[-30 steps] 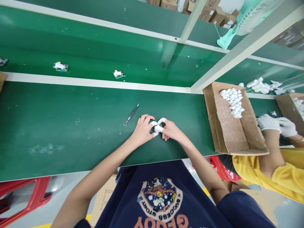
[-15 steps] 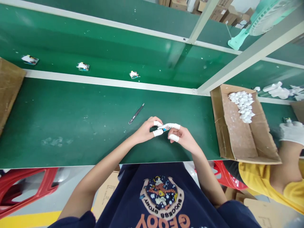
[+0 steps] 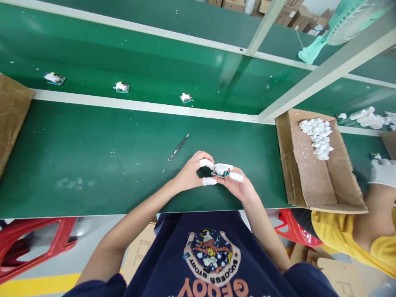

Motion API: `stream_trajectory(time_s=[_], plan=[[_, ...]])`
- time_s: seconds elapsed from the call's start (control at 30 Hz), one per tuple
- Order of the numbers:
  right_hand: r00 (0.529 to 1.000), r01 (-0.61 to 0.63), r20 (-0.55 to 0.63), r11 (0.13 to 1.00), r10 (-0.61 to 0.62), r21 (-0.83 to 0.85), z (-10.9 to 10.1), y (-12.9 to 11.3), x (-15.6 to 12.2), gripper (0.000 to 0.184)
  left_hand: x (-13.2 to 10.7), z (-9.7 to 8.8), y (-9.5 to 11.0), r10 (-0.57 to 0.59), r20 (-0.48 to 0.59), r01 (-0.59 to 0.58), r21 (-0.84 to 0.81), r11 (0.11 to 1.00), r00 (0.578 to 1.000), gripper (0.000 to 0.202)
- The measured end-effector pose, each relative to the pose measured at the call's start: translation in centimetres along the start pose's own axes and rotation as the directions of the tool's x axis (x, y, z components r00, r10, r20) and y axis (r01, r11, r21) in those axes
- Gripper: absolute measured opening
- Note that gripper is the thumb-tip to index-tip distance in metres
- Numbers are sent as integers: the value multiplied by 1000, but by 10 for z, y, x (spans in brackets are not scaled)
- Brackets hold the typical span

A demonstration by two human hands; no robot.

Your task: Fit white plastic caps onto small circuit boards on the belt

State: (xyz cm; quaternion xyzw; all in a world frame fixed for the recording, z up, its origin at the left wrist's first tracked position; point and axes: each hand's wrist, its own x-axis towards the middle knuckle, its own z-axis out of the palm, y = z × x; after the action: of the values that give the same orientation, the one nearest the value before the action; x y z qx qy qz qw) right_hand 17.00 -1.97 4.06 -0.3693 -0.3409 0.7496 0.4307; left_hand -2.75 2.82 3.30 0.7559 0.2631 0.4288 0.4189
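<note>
A small circuit board (image 3: 220,173) with a white lump on top is at the centre, just above the green bench. My right hand (image 3: 239,185) grips its right side, with white finger cots on the thumb and a finger. My left hand (image 3: 193,171) is at the board's left edge, also in white finger cots. Its forefinger tip meets the board's edge, while its thumb is spread apart below, leaving a gap between them. Black tweezers (image 3: 178,147) lie on the bench beyond my left hand.
Similar boards (image 3: 121,87) sit spaced out on the green strip behind a pale rail (image 3: 148,107). At right stands a cardboard box (image 3: 315,181) with many white pieces. A co-worker's gloved hand (image 3: 383,172) is beyond it. Another box (image 3: 12,111) stands left; a fan (image 3: 343,31) is above.
The board has turned in my hands, so its white lump now shows. My right hand has closed on it, and my left thumb has moved off. The boards on the strip have shifted right.
</note>
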Motion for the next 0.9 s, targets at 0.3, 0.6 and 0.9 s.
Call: stream_trajectory(time_s=[0.3, 0.6, 0.9], plan=[[994, -93, -68, 993, 88, -77, 0, 7, 5, 43, 0, -2, 9, -114, 16, 115, -66, 991, 993, 26], [1000, 26, 16, 978, -23, -205, 3, -2, 2, 41, 2, -5, 10, -169, 26, 171, -106, 980, 985, 21], [997, 69, 10, 899, -71, -432, 4, -14, -8, 47, 3, 6, 0, -352, 257, 435, -580, 689, 900, 44]])
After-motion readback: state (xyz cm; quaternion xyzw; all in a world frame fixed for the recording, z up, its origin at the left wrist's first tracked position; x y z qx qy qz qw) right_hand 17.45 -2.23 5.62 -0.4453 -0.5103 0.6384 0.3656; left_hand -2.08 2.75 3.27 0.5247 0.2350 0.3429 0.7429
